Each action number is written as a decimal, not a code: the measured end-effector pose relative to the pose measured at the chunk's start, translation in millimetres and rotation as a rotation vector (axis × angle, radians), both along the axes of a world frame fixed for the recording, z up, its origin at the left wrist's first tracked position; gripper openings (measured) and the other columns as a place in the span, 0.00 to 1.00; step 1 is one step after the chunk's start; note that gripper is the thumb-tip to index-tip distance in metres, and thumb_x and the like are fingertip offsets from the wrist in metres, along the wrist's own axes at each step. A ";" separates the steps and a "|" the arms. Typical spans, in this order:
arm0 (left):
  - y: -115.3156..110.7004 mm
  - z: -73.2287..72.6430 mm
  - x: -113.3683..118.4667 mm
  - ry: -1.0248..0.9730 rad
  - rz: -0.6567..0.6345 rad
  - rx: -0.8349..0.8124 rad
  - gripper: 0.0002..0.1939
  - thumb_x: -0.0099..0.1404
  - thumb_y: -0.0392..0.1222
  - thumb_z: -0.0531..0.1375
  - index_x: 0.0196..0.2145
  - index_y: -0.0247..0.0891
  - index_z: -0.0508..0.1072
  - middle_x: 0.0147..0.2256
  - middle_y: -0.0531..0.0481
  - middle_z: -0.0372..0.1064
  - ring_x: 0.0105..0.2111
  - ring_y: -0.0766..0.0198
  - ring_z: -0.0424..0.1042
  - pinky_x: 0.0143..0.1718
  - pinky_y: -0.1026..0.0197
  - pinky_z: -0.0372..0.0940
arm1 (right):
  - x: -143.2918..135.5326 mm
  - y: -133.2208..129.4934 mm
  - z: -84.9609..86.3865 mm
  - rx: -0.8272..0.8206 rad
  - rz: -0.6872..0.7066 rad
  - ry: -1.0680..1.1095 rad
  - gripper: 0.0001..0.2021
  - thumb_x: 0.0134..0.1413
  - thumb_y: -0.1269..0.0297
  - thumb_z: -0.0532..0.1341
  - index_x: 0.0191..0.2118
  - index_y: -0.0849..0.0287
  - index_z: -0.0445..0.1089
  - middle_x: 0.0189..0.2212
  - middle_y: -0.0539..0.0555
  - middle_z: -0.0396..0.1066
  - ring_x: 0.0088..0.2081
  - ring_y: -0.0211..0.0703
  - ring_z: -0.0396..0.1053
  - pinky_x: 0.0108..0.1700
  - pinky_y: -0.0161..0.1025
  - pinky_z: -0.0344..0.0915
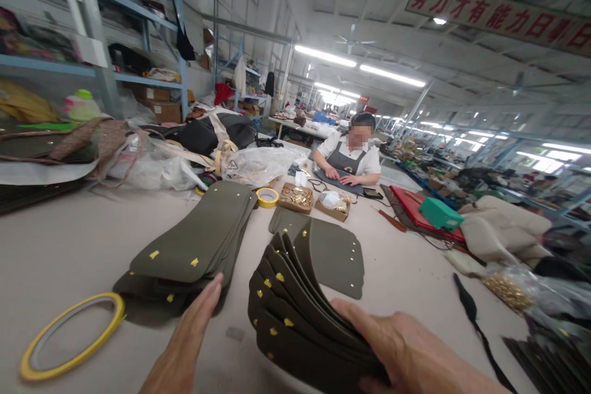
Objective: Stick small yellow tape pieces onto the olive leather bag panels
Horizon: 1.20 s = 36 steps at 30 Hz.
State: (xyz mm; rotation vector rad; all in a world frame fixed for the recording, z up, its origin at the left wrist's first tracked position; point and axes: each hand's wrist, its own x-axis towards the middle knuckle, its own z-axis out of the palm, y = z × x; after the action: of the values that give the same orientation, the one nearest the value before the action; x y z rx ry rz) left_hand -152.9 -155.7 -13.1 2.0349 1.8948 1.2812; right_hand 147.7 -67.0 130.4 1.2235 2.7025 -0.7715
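Observation:
My right hand [392,338] grips a fanned stack of dark olive panels [295,314], its thumb over their near edge. Small bits of yellow tape dot the panels, which stand tilted up off the table. My left hand [187,332] is held on edge with its fingers straight out, holding nothing. Just beyond its fingertips lies a second pile of olive panels [194,234], also marked with yellow tape. Behind the gripped stack, a flat olive panel [337,252] with small gold studs rests on the table.
A large yellow tape roll [111,320] lies at the left, a smaller yellow roll [266,197] farther back. Boxes of gold hardware [295,197] stand mid-table. Across the table a co-worker [346,160] handles a dark piece. At right are a green box [441,214] and a black strap [466,298].

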 end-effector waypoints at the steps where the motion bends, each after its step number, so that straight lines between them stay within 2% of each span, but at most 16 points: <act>1: 7.7 10.3 1.1 -0.018 -0.030 0.006 0.58 0.50 0.55 0.68 0.67 0.48 0.35 0.66 0.41 0.45 0.63 0.40 0.52 0.58 0.40 0.59 | 3.7 -3.5 5.4 0.036 0.001 -0.011 0.30 0.44 0.72 0.58 0.55 0.44 0.63 0.38 0.51 0.77 0.35 0.45 0.75 0.34 0.33 0.64; 3: 21.5 24.6 8.7 -0.076 -0.067 -0.054 0.63 0.46 0.51 0.71 0.67 0.46 0.33 0.68 0.39 0.38 0.65 0.40 0.46 0.61 0.37 0.52 | 9.9 -9.6 3.2 0.106 0.006 -0.044 0.32 0.43 0.75 0.55 0.56 0.45 0.61 0.41 0.51 0.76 0.38 0.45 0.75 0.38 0.34 0.64; 5: 30.2 27.9 22.5 -0.135 -0.135 -0.134 0.65 0.44 0.44 0.71 0.67 0.46 0.32 0.68 0.39 0.39 0.65 0.42 0.44 0.62 0.38 0.48 | 14.8 -13.2 -11.0 0.183 0.003 -0.098 0.36 0.40 0.76 0.54 0.59 0.47 0.57 0.43 0.52 0.76 0.41 0.48 0.75 0.40 0.36 0.64; 9: 25.7 10.4 53.2 -0.207 -0.267 -0.197 0.64 0.41 0.33 0.70 0.66 0.47 0.34 0.66 0.40 0.46 0.64 0.43 0.49 0.62 0.41 0.52 | 23.6 -14.7 -36.1 0.274 -0.032 -0.152 0.39 0.40 0.74 0.55 0.62 0.51 0.52 0.46 0.56 0.75 0.43 0.51 0.74 0.41 0.39 0.64; 11: 16.5 1.1 61.6 -0.193 -0.284 -0.166 0.62 0.42 0.31 0.69 0.66 0.48 0.36 0.66 0.41 0.46 0.64 0.44 0.50 0.62 0.43 0.54 | 27.6 -15.7 -39.0 0.287 -0.036 -0.166 0.38 0.41 0.74 0.56 0.62 0.53 0.53 0.45 0.57 0.75 0.44 0.52 0.73 0.42 0.39 0.64; 13: 9.0 -1.0 62.8 -0.128 -0.273 -0.105 0.60 0.45 0.33 0.68 0.66 0.48 0.35 0.66 0.40 0.43 0.65 0.43 0.48 0.61 0.42 0.54 | 30.9 -17.6 -39.3 0.305 -0.032 -0.199 0.38 0.41 0.73 0.57 0.62 0.54 0.53 0.44 0.58 0.75 0.44 0.54 0.73 0.42 0.41 0.64; 16: 10.4 13.2 55.2 0.020 -0.225 -0.026 0.60 0.48 0.41 0.69 0.67 0.46 0.34 0.68 0.37 0.36 0.66 0.40 0.42 0.61 0.37 0.51 | 33.6 -21.0 -41.5 0.340 -0.018 -0.208 0.36 0.43 0.73 0.58 0.63 0.55 0.53 0.44 0.59 0.74 0.44 0.54 0.73 0.44 0.42 0.64; 19: 28.7 38.4 43.8 0.103 -0.289 -0.056 0.59 0.46 0.49 0.71 0.67 0.45 0.41 0.67 0.38 0.39 0.66 0.39 0.39 0.63 0.35 0.45 | 33.7 -22.5 -44.4 0.353 -0.017 -0.177 0.34 0.45 0.72 0.58 0.62 0.57 0.54 0.45 0.60 0.74 0.45 0.53 0.72 0.44 0.41 0.63; 21: 44.7 51.5 38.8 -0.004 -0.300 -0.136 0.55 0.49 0.51 0.68 0.67 0.40 0.42 0.67 0.36 0.42 0.66 0.41 0.41 0.63 0.37 0.44 | 33.0 -22.1 -44.5 0.362 -0.029 -0.166 0.33 0.45 0.72 0.58 0.60 0.56 0.55 0.44 0.59 0.74 0.44 0.53 0.72 0.43 0.41 0.64; 23: 56.8 55.6 39.5 -0.156 -0.351 -0.253 0.52 0.52 0.52 0.65 0.66 0.36 0.43 0.65 0.34 0.48 0.65 0.44 0.47 0.63 0.40 0.47 | 32.2 -21.0 -43.8 0.375 -0.045 -0.162 0.31 0.45 0.71 0.59 0.59 0.56 0.57 0.43 0.58 0.74 0.43 0.53 0.73 0.41 0.41 0.64; 26: 58.1 44.8 51.8 -0.300 -0.480 -0.395 0.50 0.51 0.48 0.66 0.65 0.38 0.47 0.61 0.38 0.57 0.60 0.47 0.58 0.60 0.47 0.57 | 32.5 -19.8 -44.5 0.398 -0.072 -0.167 0.31 0.46 0.70 0.59 0.59 0.58 0.57 0.42 0.60 0.74 0.42 0.55 0.73 0.40 0.42 0.64; 29: 41.9 30.0 64.1 -0.318 -0.441 -0.321 0.51 0.49 0.46 0.67 0.65 0.40 0.47 0.59 0.40 0.60 0.58 0.50 0.63 0.59 0.50 0.59 | 34.7 -21.5 -47.1 0.434 -0.081 -0.176 0.32 0.46 0.69 0.60 0.60 0.59 0.55 0.41 0.61 0.74 0.41 0.56 0.73 0.40 0.43 0.65; 31: 31.8 28.9 65.1 -0.230 -0.371 -0.243 0.46 0.52 0.46 0.66 0.64 0.42 0.49 0.58 0.42 0.61 0.57 0.52 0.64 0.58 0.51 0.61 | 35.6 -25.3 -47.3 0.464 -0.086 -0.187 0.31 0.47 0.69 0.60 0.59 0.59 0.55 0.40 0.60 0.74 0.40 0.56 0.73 0.39 0.44 0.65; 34: 31.0 42.4 63.0 0.098 -0.327 -0.070 0.36 0.54 0.49 0.64 0.59 0.48 0.59 0.60 0.47 0.60 0.58 0.50 0.63 0.59 0.50 0.59 | 32.4 -33.1 -45.3 0.504 -0.106 -0.218 0.24 0.49 0.67 0.60 0.53 0.58 0.59 0.36 0.59 0.74 0.36 0.53 0.74 0.37 0.42 0.65; 36: 38.7 56.9 71.8 0.324 -0.366 0.066 0.40 0.51 0.52 0.66 0.60 0.49 0.59 0.60 0.48 0.60 0.59 0.47 0.61 0.63 0.44 0.52 | 27.0 -37.3 -45.3 0.534 -0.116 -0.240 0.20 0.50 0.66 0.60 0.50 0.58 0.60 0.34 0.58 0.74 0.34 0.51 0.73 0.35 0.41 0.65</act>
State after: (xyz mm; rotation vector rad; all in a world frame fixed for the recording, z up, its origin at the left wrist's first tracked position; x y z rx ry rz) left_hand -81.0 -116.9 43.8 2.6000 1.4893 0.9836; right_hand 174.7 -104.3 85.1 1.4611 2.7303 0.1127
